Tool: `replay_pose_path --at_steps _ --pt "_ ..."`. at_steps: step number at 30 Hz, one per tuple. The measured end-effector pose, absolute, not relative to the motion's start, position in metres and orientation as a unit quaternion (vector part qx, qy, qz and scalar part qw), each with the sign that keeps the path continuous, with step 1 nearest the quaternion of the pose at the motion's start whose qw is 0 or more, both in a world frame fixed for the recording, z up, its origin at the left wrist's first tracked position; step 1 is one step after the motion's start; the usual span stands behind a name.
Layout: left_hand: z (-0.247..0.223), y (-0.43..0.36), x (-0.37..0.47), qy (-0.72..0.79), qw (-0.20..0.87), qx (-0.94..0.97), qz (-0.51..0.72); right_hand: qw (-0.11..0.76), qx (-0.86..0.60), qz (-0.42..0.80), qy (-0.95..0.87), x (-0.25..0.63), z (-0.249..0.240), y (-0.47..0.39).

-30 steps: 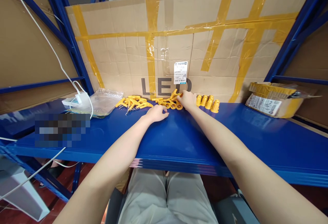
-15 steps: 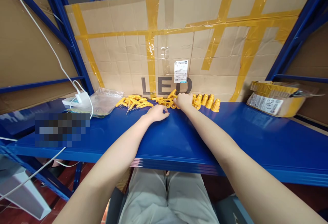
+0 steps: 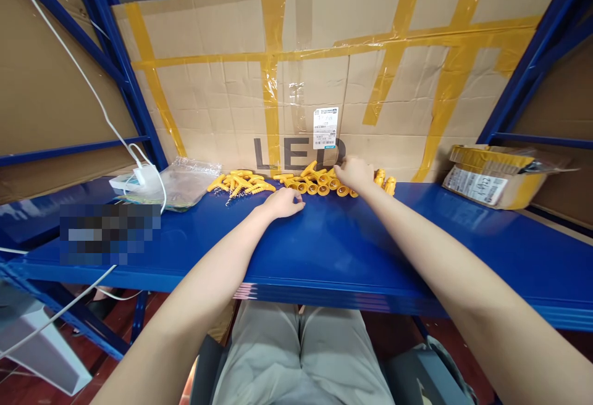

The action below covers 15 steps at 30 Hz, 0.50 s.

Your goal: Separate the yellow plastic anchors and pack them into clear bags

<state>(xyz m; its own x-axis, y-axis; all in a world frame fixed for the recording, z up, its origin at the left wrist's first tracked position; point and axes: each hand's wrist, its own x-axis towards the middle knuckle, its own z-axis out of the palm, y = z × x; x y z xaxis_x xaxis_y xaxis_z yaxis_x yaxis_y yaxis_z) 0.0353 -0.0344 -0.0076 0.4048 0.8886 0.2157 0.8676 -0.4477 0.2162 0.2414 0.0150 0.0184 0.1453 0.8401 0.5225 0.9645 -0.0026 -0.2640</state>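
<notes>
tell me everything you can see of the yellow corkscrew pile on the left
The pile is a jumble of glossy, plastic-looking yellow handles, with thin, silvery, metal-looking spirals showing along its near side. The pieces lie at mixed angles and overlap, so they can't be counted surely. It rests on the blue shelf, beside the clear bag. The left hand is close to its right end; whether they touch can't be told.

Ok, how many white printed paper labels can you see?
2: one white label on the tall brown cardboard panel, another white label on the small taped cardboard box at right. The box's unseen sides may bear more.
</notes>
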Motion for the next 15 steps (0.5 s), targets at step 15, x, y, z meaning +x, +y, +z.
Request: replay_pose_path --at_steps 15 --pt "-0.006 -0.035 0.033 0.512 0.054 0.846 0.139 0.267 -0.812 -0.007 -0.519 0.362 -0.018 0.01"
